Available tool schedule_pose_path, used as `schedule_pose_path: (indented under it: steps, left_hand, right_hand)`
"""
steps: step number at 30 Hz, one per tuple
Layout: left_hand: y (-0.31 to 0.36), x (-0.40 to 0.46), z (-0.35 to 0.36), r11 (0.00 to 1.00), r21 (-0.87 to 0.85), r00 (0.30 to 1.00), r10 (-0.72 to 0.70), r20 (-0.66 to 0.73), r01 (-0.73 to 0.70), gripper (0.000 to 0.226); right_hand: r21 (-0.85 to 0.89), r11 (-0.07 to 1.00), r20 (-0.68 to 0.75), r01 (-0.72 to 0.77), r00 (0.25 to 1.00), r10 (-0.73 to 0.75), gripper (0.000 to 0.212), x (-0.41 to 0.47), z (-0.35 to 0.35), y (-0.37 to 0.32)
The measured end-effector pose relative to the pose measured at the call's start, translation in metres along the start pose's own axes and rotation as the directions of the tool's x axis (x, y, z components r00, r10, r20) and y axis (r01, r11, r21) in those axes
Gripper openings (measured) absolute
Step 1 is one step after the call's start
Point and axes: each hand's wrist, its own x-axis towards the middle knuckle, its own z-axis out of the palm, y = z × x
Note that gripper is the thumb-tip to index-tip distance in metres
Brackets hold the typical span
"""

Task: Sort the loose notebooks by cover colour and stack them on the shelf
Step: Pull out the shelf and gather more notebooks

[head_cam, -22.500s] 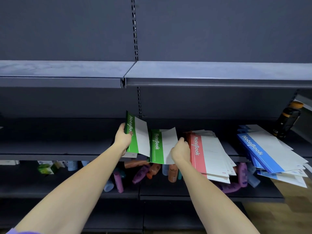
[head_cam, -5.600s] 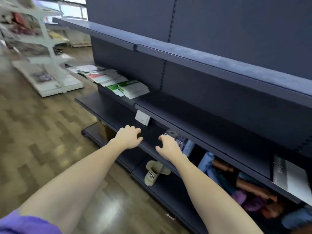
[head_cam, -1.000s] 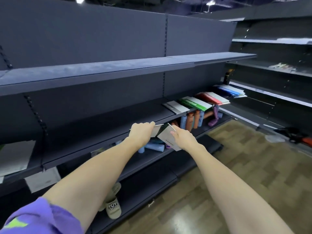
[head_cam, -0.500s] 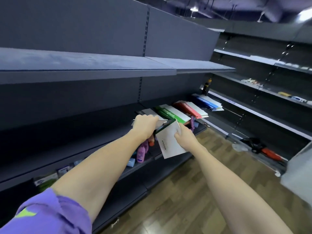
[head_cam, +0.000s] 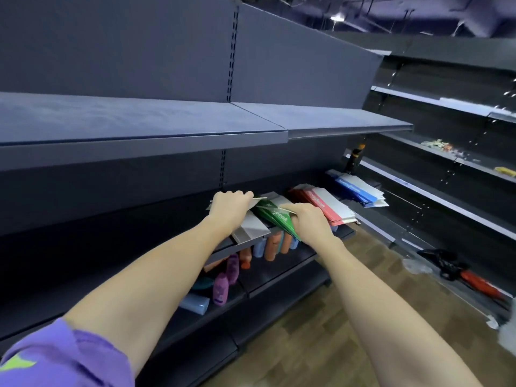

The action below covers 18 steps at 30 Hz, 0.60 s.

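Dark shop shelving (head_cam: 145,152) ran rightward, with red notebooks (head_cam: 325,206) and blue notebooks (head_cam: 358,189) lying in separate piles on the middle shelf. Just left of the red ones, the right hand (head_cam: 308,223) gripped a green notebook (head_cam: 275,219) over that shelf's front edge. The left hand (head_cam: 230,206) pinched a grey notebook (head_cam: 250,229). Each probably wanted squaring against its pile before release, lest it slide off the lip.

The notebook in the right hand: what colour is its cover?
Green, with white lettering, seen in the head view.
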Motion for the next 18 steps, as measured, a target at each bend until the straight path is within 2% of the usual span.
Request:
schedule_pose_path:
  steps: [4, 6, 8, 11, 18]
  left_hand:
    - [0.016, 0.031, 0.020, 0.999, 0.025, 0.998, -0.046, 0.040, 0.045, 0.044]
    - [0.026, 0.046, 0.031, 0.996, 0.030, 0.995, -0.090, 0.032, 0.089, 0.043]
    - [0.038, 0.058, 0.038, 0.988, 0.041, 0.988, -0.151, 0.029, 0.150, 0.039]
    - [0.061, 0.073, 0.047, 0.968, 0.109, 0.972, -0.231, 0.038, 0.226, 0.036]
    - [0.108, 0.097, 0.059, 0.902, 0.177, 0.913, -0.406, 0.040, 0.393, 0.053]
  right_hand:
    - [-0.219, 0.960, 0.007, 0.174, 0.984, -0.177, 0.054, 0.024, 0.042, 0.047]
    - [-0.238, 0.938, 0.040, 0.252, 0.967, -0.250, 0.053, 0.033, 0.055, 0.071]
    - [-0.199, 0.942, 0.079, 0.271, 0.962, -0.260, 0.053, 0.043, 0.063, 0.095]
    - [-0.153, 0.936, 0.219, 0.318, 0.934, -0.282, 0.061, 0.057, 0.077, 0.127]
    - [0.083, 0.919, 0.386, 0.387, 0.837, -0.387, 0.062, 0.083, 0.108, 0.178]
